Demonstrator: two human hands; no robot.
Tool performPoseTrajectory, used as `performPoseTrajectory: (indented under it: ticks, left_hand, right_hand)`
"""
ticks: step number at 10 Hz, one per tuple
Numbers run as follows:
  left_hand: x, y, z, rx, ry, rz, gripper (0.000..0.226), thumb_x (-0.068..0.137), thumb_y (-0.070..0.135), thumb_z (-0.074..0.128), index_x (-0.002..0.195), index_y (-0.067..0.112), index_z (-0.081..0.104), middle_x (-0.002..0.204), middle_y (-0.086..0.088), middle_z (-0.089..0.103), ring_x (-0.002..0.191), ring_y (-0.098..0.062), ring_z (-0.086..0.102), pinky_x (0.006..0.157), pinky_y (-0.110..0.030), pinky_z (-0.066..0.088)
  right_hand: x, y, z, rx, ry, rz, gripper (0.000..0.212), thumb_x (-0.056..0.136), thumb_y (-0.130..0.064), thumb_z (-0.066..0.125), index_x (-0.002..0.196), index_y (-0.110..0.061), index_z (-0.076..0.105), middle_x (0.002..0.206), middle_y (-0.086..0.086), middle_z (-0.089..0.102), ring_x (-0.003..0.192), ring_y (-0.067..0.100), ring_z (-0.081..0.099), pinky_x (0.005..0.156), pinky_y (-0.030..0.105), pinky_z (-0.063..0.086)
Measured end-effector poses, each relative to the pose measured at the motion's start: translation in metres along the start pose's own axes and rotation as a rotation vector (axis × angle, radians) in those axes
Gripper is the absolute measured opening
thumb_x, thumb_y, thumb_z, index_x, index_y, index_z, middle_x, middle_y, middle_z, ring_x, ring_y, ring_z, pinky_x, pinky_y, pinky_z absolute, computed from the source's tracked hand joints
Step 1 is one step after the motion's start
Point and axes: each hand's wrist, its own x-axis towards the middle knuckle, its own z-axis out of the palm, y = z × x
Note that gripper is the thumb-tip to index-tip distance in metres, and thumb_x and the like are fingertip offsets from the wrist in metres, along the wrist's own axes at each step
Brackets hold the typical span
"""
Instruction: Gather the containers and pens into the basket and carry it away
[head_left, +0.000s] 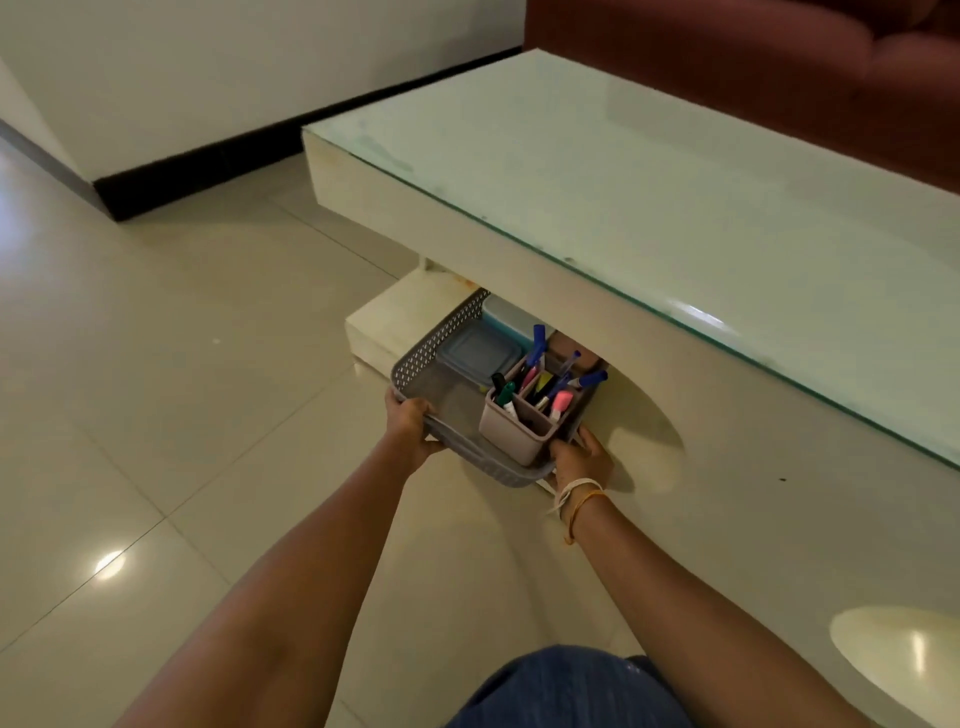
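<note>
Both hands (410, 421) (579, 454) grip basket (415, 358) rim.

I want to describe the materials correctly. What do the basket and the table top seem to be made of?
Basket: likely grey moulded plastic, matt, with regular small holes in its wall. Table top: seemingly a glass sheet, glossy, with a greenish edge and soft reflections, on a cream body.

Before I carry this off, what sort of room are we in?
Most likely a home living room. A low glass-topped coffee table stands on a glossy tiled floor, with a dark red sofa behind it. Both hands, left and right, grip the gray basket under the table.
</note>
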Motion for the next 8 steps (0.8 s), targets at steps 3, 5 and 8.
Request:
performPoseTrajectory:
  ticks: [3,5,8]
  left_hand:
    - [0.018,-0.01,0.04,0.288,0.049,-0.042,0.037,0.094,0.016,0.052,0.129,0.01,0.045,0.119,-0.014,0.056,0.089,-0.03,0.064,0.064,-0.039,0.06]
    - [0.028,-0.017,0.063,0.354,0.022,0.033,0.03,0.093,0.004,0.046,0.124,0.006,0.047,0.116,-0.015,0.061,0.085,-0.026,0.068,0.048,-0.027,0.056]
    - [-0.001,-0.015,0.072,0.807,0.184,0.096,0.068,0.094,0.032,0.052,0.147,0.009,0.016,0.149,-0.018,0.032,0.133,-0.038,0.038,0.099,-0.051,0.046]
  right_hand:
    - [0.017,-0.037,-0.007,-0.051,0.061,0.05,0.04,0.094,-0.001,0.045,0.133,0.005,0.05,0.136,0.02,0.053,0.107,0.033,0.057,0.082,0.025,0.039]
    - [0.031,-0.049,-0.004,-0.004,0.084,0.025,0.039,0.092,0.001,0.045,0.13,0.001,0.055,0.13,0.021,0.058,0.108,0.032,0.06,0.081,0.026,0.042]
    - [0.016,-0.056,0.008,-0.337,0.139,0.111,0.047,0.099,-0.01,0.038,0.144,0.003,0.034,0.146,0.019,0.042,0.132,0.035,0.044,0.108,0.039,0.038]
